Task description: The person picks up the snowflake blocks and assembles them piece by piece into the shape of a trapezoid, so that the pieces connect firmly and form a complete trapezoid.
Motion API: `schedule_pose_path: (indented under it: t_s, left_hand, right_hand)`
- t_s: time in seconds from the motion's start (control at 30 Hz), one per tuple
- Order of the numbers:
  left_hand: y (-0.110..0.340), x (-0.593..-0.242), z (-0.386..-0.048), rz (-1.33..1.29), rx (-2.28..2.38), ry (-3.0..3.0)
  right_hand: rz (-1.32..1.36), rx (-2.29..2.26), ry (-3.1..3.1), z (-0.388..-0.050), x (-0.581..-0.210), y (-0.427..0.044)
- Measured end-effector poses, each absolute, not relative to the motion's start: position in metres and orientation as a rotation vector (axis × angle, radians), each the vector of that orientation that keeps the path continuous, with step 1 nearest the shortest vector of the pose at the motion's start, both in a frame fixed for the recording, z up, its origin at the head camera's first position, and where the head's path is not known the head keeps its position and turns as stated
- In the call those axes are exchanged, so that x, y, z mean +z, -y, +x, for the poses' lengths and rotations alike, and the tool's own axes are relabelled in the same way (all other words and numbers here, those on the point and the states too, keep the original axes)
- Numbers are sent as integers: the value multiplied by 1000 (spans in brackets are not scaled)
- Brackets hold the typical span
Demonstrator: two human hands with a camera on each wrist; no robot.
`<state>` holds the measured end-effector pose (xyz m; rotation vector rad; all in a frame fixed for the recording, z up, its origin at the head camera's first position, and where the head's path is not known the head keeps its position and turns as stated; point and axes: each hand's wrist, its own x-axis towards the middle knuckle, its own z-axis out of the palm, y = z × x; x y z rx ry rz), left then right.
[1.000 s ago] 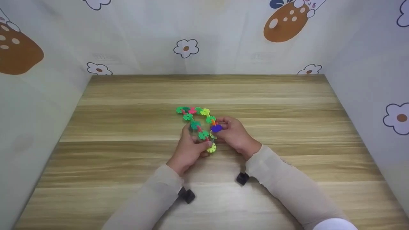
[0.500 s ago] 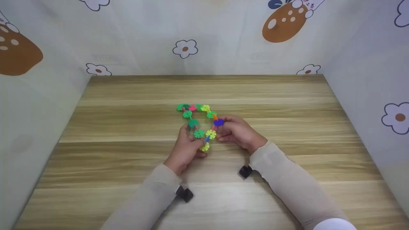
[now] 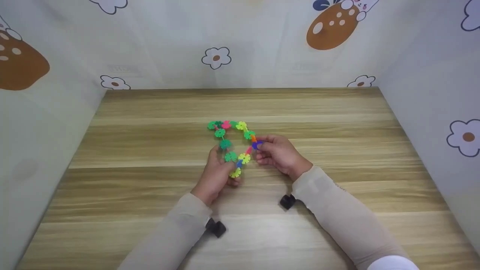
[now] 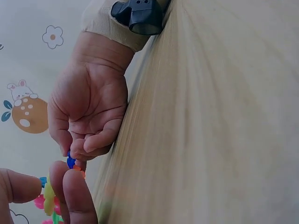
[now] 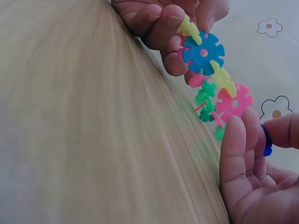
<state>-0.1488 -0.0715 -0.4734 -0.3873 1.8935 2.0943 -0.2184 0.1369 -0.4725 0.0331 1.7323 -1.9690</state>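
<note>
A loop of interlocking plastic snowflake discs (image 3: pixel 225 144), green, yellow, pink, orange and blue, is held above the table in the head view. My left hand (image 3: pixel 215 176) pinches its near end between thumb and fingers, beside a yellow disc (image 3: pixel 236 173). On the right side, my right hand (image 3: pixel 282 154) pinches a dark blue disc (image 3: pixel 256 145) between thumb and fingertips. Between the two hands lies another yellow disc (image 3: pixel 244 158). The right wrist view shows a light blue disc (image 5: pixel 205 53) at the left hand's fingertips and a pink disc (image 5: pixel 234 102) nearer the right hand.
Under the hands spreads a wood-grain table (image 3: pixel 150 195). Pale cloth walls (image 3: pixel 262 56) printed with flowers and brown fruit enclose its back and sides. Small black cameras (image 3: pixel 287 201) sit at both wrists.
My right hand has shifted slightly up and right, and the loop's near end has moved left. The loop looks wider, and the yellow disc between the hands now shows its face.
</note>
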Motion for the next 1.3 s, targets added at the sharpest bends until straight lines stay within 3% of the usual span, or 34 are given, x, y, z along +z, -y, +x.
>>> schedule_pose_path:
  t_s: [1.3]
  left_hand:
    - [74, -480, -148, -291, 2097, -1884]
  right_hand:
    - [-59, -1837, -2004, -208, -474, -125]
